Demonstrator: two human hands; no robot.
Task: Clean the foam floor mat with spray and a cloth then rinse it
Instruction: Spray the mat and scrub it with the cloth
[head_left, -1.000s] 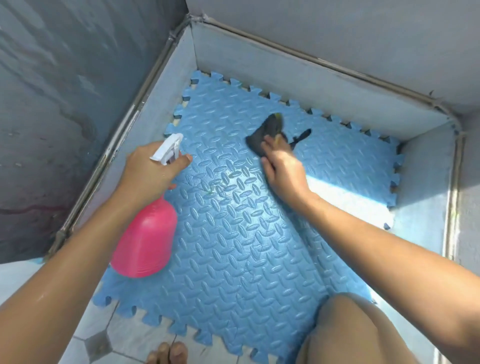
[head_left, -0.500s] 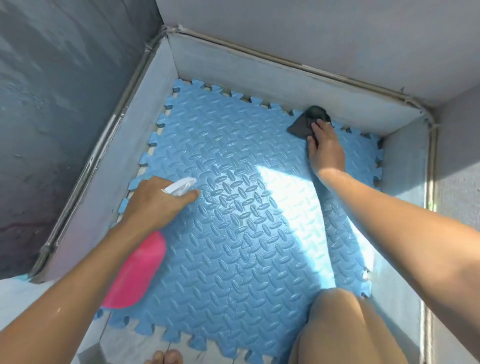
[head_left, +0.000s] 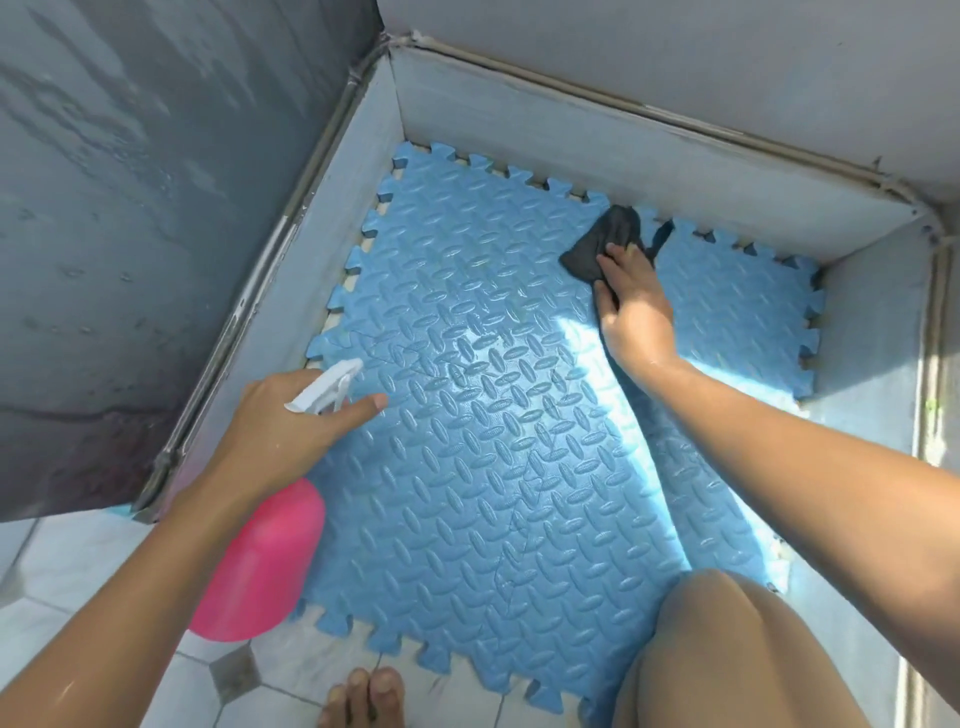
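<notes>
Near the far edge of the blue textured foam floor mat (head_left: 493, 493), the right hand (head_left: 634, 306), fingers flat, has dragged the dark grey cloth (head_left: 597, 244) leftward, so wiping continues; the left hand (head_left: 280, 426) still grips the pink plastic spray bottle (head_left: 260, 566)

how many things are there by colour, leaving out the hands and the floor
blue diamond-textured foam floor mat: 1
pink plastic spray bottle with white trigger: 1
dark grey cloth: 1
total: 3
</notes>
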